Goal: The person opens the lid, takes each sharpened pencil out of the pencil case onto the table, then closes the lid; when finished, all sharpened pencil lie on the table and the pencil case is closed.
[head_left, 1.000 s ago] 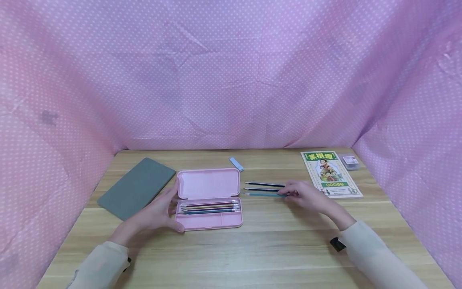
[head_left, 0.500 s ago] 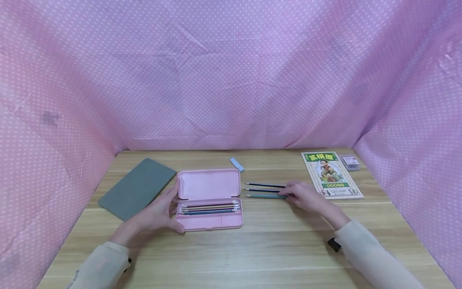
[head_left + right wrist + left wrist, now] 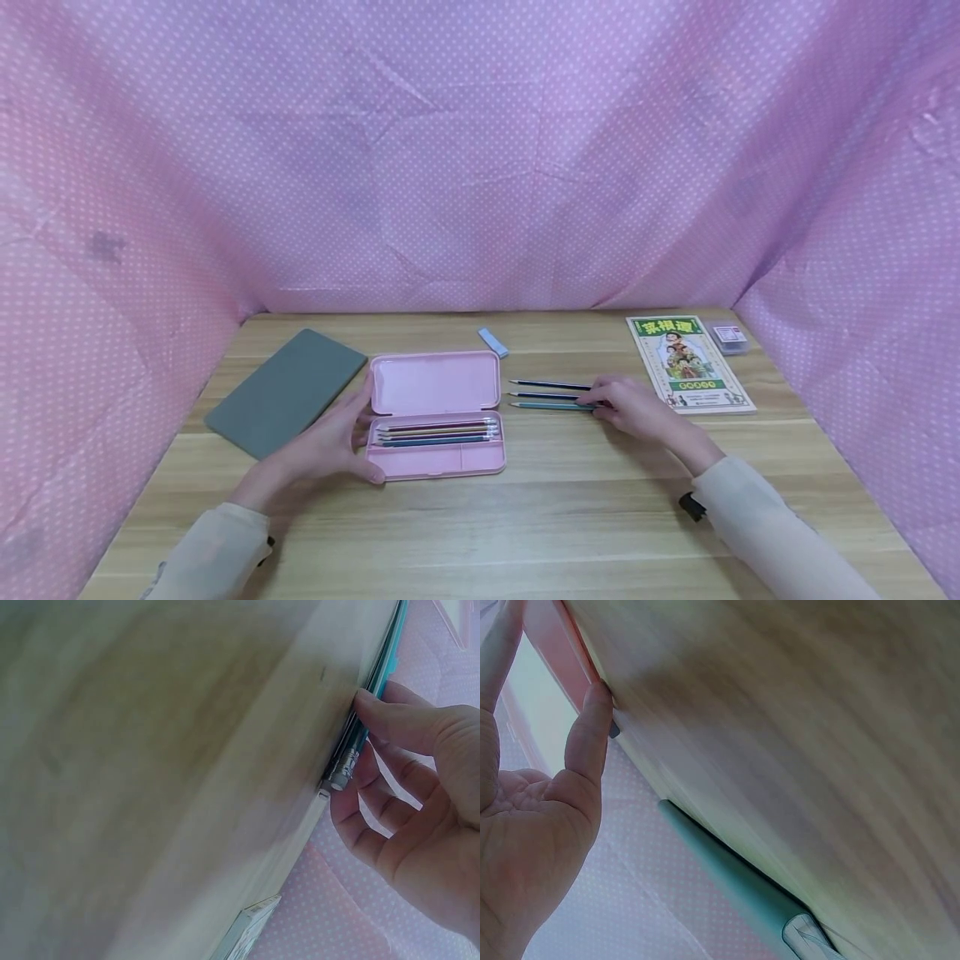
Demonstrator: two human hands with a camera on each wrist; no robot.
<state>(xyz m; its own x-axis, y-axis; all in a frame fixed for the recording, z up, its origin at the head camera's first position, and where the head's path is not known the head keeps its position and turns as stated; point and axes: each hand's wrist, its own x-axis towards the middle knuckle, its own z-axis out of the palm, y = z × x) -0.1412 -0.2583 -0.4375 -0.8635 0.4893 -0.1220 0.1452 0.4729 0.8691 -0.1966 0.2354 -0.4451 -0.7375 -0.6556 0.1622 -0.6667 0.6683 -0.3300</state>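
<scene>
A pink pencil case (image 3: 420, 461) lies unfolded on the table, its lid leaning back; several pencils (image 3: 435, 433) fill its long compartment. My left hand (image 3: 326, 442) spans the case's left end, thumb and fingers nearly straight; the left wrist view has fingertips touching its edge. Right of the case, two dark pencils (image 3: 546, 384) and a teal pencil (image 3: 543, 406) lie side by side, points to the left. My right hand (image 3: 630, 408) pinches the teal pencil near its eraser end. In the right wrist view the thumb presses its side, with fingers beyond.
A grey-green notebook (image 3: 288, 387) lies at an angle on the left. Behind the case is a small pale-blue strip (image 3: 492, 340). An illustrated book (image 3: 686, 362) and a small clear box (image 3: 727, 336) sit at the back right. Pink dotted cloth (image 3: 480, 167) hangs around the table.
My right hand has shifted very slightly left and down, the teal pencil's tip moving a little closer to me, then back. The left hand stays against the case.
</scene>
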